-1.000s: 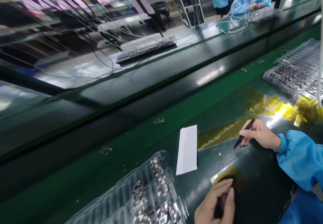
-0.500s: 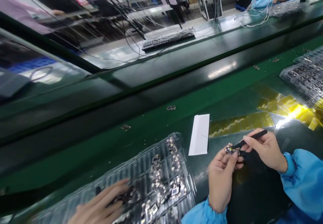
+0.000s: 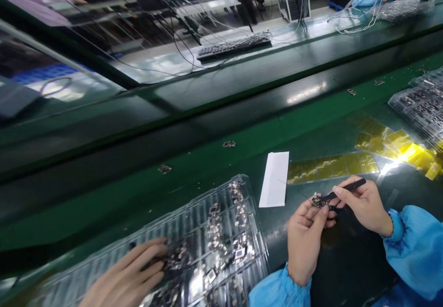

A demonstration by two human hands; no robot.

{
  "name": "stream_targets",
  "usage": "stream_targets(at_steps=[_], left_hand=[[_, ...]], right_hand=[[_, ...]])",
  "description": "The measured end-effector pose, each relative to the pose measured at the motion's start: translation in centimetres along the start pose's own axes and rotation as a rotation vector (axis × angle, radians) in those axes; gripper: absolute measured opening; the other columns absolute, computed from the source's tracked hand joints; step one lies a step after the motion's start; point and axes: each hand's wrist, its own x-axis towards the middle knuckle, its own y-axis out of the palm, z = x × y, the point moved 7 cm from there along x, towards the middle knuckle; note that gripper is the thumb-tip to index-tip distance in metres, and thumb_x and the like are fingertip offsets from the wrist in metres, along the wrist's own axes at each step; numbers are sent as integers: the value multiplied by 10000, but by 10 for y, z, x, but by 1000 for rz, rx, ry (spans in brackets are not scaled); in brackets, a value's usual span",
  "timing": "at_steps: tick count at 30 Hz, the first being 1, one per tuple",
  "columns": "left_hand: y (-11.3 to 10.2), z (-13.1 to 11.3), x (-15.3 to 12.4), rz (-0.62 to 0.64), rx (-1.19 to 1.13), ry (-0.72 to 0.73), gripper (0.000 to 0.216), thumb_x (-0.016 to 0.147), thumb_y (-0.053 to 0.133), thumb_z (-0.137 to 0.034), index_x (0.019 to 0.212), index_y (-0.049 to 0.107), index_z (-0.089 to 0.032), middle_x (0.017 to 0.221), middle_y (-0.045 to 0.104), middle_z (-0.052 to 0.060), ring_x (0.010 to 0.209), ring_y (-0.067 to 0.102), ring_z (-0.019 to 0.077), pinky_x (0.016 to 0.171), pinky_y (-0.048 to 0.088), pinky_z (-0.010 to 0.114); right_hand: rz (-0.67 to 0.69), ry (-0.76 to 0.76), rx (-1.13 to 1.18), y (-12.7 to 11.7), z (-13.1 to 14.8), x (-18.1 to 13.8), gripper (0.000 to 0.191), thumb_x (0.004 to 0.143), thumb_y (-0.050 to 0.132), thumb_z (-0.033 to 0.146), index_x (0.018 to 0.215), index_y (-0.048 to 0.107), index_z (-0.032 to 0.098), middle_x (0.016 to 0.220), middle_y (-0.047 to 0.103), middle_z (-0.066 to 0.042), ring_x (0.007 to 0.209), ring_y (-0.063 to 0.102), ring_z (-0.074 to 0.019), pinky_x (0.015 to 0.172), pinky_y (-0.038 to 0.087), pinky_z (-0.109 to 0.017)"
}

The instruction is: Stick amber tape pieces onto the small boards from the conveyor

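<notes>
My left hand (image 3: pixel 303 245), in a blue sleeve, pinches a small circuit board (image 3: pixel 316 200) between thumb and fingers. Black tweezers (image 3: pixel 349 187) are held pen-like in my right hand (image 3: pixel 367 208), closed around the shaft. Their tip meets the board; fine detail there is too small to make out. Left of my hands lies a folded white paper (image 3: pixel 274 180). Beyond them runs a strip of yellow film pieces (image 3: pixel 328 168).
At lower left another person's hand (image 3: pixel 128 270) reaches over a clear plastic tray (image 3: pixel 256 219) of circuit boards. More yellow film (image 3: pixel 398 143) and a second loaded tray (image 3: pixel 420 99) are at right. Loose boards (image 3: pixel 229 144) lie on the green strip behind.
The view has shifted slightly. The other person's hand has drawn a little left over the tray. My hands keep their hold, with the tweezers still at the board.
</notes>
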Motion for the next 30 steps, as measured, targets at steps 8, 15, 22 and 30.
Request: stream_targets(at_steps=[8, 15, 22, 30], left_hand=[[-2, 2, 0, -12, -17, -15, 378, 704, 694, -276, 1026, 575, -117, 896, 701, 100, 762, 664, 186, 640, 526, 263], [-3, 1, -1, -51, -99, -24, 321, 719, 664, -340, 944, 615, -116, 807, 702, 83, 741, 671, 202, 664, 530, 302], [-5, 2, 0, -70, -80, 12, 319, 703, 678, -364, 903, 639, -118, 781, 698, 79, 706, 666, 190, 667, 527, 299], [-7, -4, -12, -104, -76, 54, 297, 732, 648, -361, 876, 626, -102, 774, 678, 92, 671, 662, 186, 575, 505, 249]], right_hand=[[-19, -48, -3, 0, 1, -3, 263, 722, 671, 407, 703, 586, 158, 597, 668, -37, 548, 665, -168, 490, 554, -243], [-9, -96, -18, 0, 1, -5, 216, 747, 655, 363, 708, 600, 158, 625, 672, -36, 565, 665, -165, 522, 563, -246], [0, -298, -212, 1, 13, -14, 115, 799, 603, 266, 744, 636, 171, 684, 698, -57, 619, 676, -176, 554, 562, -255], [-85, -857, -429, -14, 43, -37, 231, 725, 652, 93, 921, 647, 217, 879, 722, -53, 786, 694, -210, 709, 582, -305]])
